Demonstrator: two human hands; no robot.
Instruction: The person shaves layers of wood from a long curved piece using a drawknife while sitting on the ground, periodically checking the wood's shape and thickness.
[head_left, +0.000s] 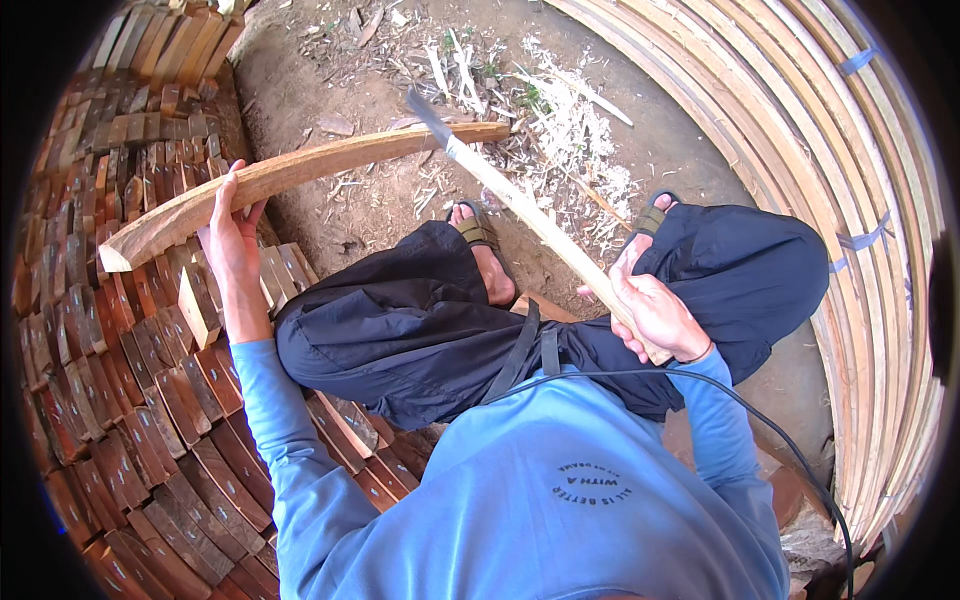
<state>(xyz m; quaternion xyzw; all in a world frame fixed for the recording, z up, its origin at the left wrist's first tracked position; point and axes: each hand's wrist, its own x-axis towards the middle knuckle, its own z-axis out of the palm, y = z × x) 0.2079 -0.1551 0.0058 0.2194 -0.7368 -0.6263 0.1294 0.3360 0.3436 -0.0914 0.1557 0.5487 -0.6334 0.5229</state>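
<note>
My left hand [235,238] grips a slightly curved piece of wood [310,165] near its thicker, pale-cut end. The wood slants up to the right, its far end over the ground beyond my feet. In my right hand [655,312] is a long-handled knife, its pale wooden handle [545,228] running up and left from my fingers. The dark, hooked blade [428,112] lies at or just above the wood's far part; whether it touches cannot be told. The fingers of both hands are wrapped round what they hold.
Stacked short wooden blocks [150,420] fill the left side. Tall bundles of long bent strips [800,130], tied with blue bands [858,62], curve along the right. Pale shavings [585,150] litter the dirt ground [300,60] near my sandalled feet. A black cable [740,400] crosses my right forearm.
</note>
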